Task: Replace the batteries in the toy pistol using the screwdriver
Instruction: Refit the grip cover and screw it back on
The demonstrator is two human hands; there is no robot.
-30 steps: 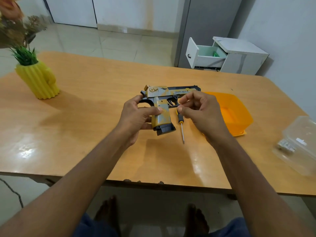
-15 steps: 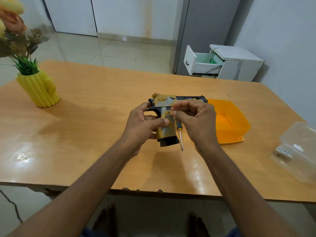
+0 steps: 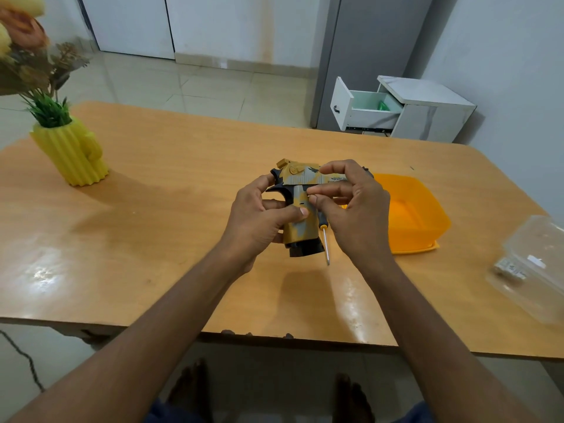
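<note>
Left hand grips the toy pistol above the table, grip pointing down; right hand holds the screwdriver alongside, tip down, fingertips apparently pinching 1 small screw

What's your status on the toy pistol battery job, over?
Left hand grips yellow-grey camouflage toy pistol by its grip. Right hand holds black-handled screwdriver, fingertips pinching at the grip. Nothing in the way.
</note>
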